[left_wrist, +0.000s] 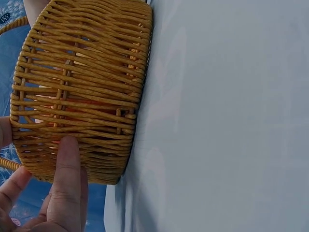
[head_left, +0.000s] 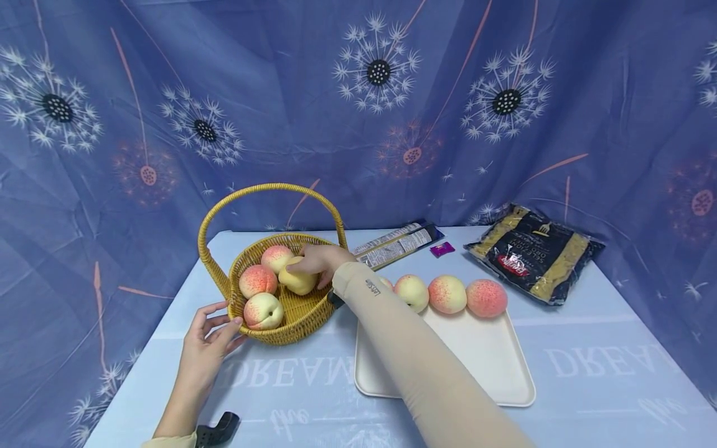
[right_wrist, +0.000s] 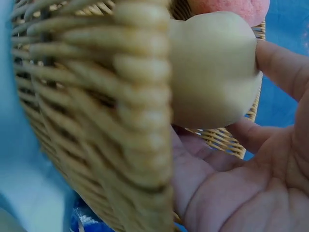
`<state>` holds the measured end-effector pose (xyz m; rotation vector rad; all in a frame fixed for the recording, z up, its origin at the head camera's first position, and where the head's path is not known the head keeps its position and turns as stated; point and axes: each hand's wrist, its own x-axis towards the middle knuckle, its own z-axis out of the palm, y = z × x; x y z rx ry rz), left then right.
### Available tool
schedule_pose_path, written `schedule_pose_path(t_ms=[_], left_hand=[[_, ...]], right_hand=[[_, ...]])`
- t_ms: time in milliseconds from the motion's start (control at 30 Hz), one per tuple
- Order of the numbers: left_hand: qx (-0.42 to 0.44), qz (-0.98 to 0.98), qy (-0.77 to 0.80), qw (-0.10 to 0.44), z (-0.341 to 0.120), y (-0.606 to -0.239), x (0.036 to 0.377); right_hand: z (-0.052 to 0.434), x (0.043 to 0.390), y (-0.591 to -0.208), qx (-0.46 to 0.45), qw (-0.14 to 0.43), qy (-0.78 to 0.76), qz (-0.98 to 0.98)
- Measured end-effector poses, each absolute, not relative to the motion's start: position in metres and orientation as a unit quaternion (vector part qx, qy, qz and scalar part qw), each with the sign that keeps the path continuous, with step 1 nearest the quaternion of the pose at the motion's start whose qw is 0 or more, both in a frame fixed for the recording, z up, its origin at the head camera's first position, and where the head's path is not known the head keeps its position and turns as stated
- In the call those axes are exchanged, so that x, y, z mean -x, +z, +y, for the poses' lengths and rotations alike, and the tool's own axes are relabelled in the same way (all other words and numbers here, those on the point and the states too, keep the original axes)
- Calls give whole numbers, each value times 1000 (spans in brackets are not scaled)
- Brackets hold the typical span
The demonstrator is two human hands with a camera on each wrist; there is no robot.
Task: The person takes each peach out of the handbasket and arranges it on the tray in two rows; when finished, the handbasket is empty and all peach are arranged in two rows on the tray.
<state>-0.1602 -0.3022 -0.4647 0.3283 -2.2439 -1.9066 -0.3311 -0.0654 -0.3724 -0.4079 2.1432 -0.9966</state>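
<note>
In the head view, a yellow wicker basket with a tall arched handle stands on the left of the table. My right hand reaches inside and grips a yellow fruit. The right wrist view shows this fruit between thumb and fingers, beyond the basket's rim. Three peaches lie on the basket's left side, among them a pale one in front. My left hand holds the basket at its left front, thumb at the rim. In the left wrist view, a straight finger presses the woven wall.
A white tray stands to the right, partly hidden by my right sleeve. Several peaches line its far edge. Behind lie a long printed packet, a small purple packet and a dark pasta bag.
</note>
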Motion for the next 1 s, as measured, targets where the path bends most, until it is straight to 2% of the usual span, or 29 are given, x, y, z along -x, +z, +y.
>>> schedule_pose_path(t_ms=[233, 1000], left_hand=[[-112, -754, -640, 92, -302, -466, 160], [-114, -754, -640, 93, -302, -466, 161]], right_hand=[[-69, 329, -375, 156, 362, -408, 823], [-70, 324, -373, 174, 284, -406, 851]])
